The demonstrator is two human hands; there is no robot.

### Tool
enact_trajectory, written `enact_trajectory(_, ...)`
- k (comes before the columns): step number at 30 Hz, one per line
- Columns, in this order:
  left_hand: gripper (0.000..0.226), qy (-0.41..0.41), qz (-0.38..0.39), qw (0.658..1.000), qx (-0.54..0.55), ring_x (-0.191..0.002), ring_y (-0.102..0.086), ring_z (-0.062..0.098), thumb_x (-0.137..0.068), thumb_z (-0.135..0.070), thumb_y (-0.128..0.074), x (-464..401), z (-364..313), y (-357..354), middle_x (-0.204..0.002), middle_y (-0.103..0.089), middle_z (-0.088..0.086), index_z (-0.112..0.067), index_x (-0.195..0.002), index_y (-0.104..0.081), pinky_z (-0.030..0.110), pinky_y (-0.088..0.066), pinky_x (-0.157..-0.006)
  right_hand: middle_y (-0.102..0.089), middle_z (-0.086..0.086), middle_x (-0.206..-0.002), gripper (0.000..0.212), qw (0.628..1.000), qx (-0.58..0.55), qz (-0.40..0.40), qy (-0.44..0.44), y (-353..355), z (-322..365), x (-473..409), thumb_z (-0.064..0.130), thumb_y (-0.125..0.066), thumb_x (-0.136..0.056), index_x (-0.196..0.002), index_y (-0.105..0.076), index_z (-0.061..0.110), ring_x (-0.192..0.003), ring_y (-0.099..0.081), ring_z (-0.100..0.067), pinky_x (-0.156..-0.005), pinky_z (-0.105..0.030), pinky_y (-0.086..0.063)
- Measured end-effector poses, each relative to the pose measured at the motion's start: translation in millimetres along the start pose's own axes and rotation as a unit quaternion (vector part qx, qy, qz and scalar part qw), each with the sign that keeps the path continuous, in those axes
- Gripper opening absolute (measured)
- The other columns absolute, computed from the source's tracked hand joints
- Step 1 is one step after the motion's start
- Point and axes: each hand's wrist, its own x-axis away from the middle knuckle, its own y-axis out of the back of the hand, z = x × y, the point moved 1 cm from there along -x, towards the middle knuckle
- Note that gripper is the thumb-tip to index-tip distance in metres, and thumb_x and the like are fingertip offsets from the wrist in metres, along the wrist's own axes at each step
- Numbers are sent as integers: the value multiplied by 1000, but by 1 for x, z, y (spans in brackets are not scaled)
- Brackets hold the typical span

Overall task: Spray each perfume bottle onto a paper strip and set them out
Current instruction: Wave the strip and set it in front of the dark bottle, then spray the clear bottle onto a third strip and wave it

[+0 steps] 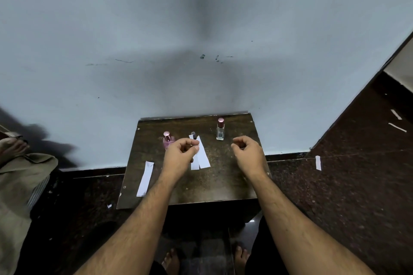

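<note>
Three perfume bottles stand at the back of a small dark wooden table (201, 192): a pink bottle (167, 140) on the left, a small dark-capped bottle (193, 135) in the middle, and a clear bottle with a rose cap (220, 130) on the right. Two white paper strips (203, 158) lie side by side in front of the middle bottle. Another strip (145, 178) lies near the table's left edge. My left hand (180, 154) hovers by the pink bottle, its curled thumb and forefinger pinching the edge of a centre strip. My right hand (248, 152) hangs loosely curled, holding nothing, below the clear bottle.
The table stands against a pale blue wall (201, 51). Loose paper strips (318, 162) lie on the dark floor to the right. Another person's foot (13, 147) and clothing show at the left edge. My bare feet (172, 261) are under the table's front edge.
</note>
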Motion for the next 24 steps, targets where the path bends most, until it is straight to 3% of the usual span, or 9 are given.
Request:
enact_trajectory(4, 12, 5, 7, 999, -34, -72, -59, 11, -88, -9, -66, -10, 11, -10, -88, -72, -4, -17, -92, -74, 24, -51, -66, -67, 7, -91, 22, 999, 27, 19, -8, -10, -2, -19, 23, -70, -85, -107, -69, 20, -86, -61, -12, -78, -22, -43)
enact_trajectory(8, 12, -5, 35, 996, -85, -69, -58, 9, -88, -14, -67, -17, 19, -21, -89, -72, -5, -23, -91, -74, 26, -51, -70, -67, 5, -97, 37, 999, 24, 41, -8, -27, -2, -42, 21, -74, -82, -118, -64, 17, -88, -62, -12, -84, -27, -49)
enact_trajectory(14, 18, -14, 58, 987, -147, -85, -65, 9, -87, -19, -65, -23, 31, -32, -88, -70, -15, -36, -86, -73, 32, -53, -83, -67, 1, -118, 53, 997, 47, 68, 12, -49, 0, -66, 23, -76, -80, -130, -57, 21, -102, -64, -19, -96, -37, -50)
enact_trajectory(18, 21, -9, 58, 984, -165, -86, -64, 9, -89, -22, -61, -26, 34, -36, -92, -70, -15, -41, -84, -70, 33, -53, -85, -66, -1, -120, 48, 996, 52, 67, 8, -58, 3, -71, 24, -74, -83, -129, -58, 20, -111, -61, -20, -98, -39, -49)
enact_trajectory(24, 19, -18, 39, 984, -172, -83, -63, 9, -90, -19, -60, -26, 24, -39, -93, -70, -11, -29, -96, -74, 26, -50, -78, -71, 4, -104, 29, 997, 50, 54, 16, -50, 3, -68, 29, -76, -80, -107, -67, 23, -95, -64, -15, -87, -33, -51)
